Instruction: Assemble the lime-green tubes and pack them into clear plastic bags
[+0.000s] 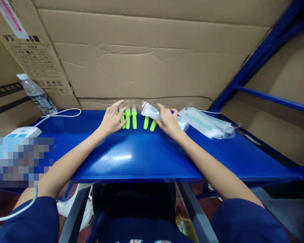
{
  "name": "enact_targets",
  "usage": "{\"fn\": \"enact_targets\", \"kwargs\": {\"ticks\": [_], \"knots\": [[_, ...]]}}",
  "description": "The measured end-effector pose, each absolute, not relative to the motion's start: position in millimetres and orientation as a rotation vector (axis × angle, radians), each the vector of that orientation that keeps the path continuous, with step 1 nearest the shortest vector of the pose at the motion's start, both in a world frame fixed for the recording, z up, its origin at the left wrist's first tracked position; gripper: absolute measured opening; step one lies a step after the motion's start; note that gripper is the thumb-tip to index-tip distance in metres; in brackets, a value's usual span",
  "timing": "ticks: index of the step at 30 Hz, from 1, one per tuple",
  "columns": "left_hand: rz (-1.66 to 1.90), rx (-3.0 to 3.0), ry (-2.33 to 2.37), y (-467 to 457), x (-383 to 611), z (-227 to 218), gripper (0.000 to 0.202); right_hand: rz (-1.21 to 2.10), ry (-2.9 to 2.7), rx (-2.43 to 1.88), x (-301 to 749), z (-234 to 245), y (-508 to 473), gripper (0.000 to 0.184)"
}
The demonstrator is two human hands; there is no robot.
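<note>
Several lime-green sticks with clear caps (134,118) lie side by side at the back of the blue table; their exact kind is not plain. My left hand (112,118) rests at the left end of this row, fingers spread around the leftmost sticks and partly covering them. My right hand (169,120) has its thumb and fingers on a clear plastic packet (150,110) with a white and pale-green piece inside. That packet lies over the upper ends of the right-hand sticks (146,123). More clear packets (207,122) with white and green contents lie right of my right hand.
A water bottle (37,94) leans in the back left corner. Near it are a white power strip (24,132) and a white cable (65,113). Cardboard (131,60) walls the back, and a blue metal frame (258,64) rises at the right. The blue table (139,155) reaches toward my body.
</note>
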State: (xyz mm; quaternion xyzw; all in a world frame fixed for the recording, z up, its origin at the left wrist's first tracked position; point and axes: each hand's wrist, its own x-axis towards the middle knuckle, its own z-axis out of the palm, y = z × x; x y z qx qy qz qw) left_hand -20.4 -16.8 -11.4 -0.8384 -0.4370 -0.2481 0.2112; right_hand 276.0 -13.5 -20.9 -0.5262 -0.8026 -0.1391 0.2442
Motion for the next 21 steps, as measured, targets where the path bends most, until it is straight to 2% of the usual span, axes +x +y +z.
{"fn": "enact_targets", "kwargs": {"ticks": [5, 9, 13, 17, 21], "knots": [[-0.579, -2.448, -1.044, -32.9, 7.6, -17.4, 0.076, -0.464, -2.426, -1.084, 235.5, -36.0, -35.7, 0.058], [-0.476, -2.484, -1.105, -31.8, 9.5, -18.8, 0.062, -0.504, -2.465, -0.953, 229.7, -36.7, -44.8, 0.051], [-0.443, -2.448, -1.222, -15.9, -15.6, -11.0, 0.050, -0.523, -2.274, -1.089, 242.2, -23.9, -43.3, 0.054], [-0.453, -2.490, -1.358, 5.1, -53.9, -4.4, 0.052, -0.438, -1.979, -1.350, 261.1, -16.8, -26.7, 0.052], [-0.355, -2.599, -1.486, 19.0, -84.5, -2.6, 0.063, -0.257, -1.981, -1.498, 280.0, -25.8, -3.2, 0.045]]}}
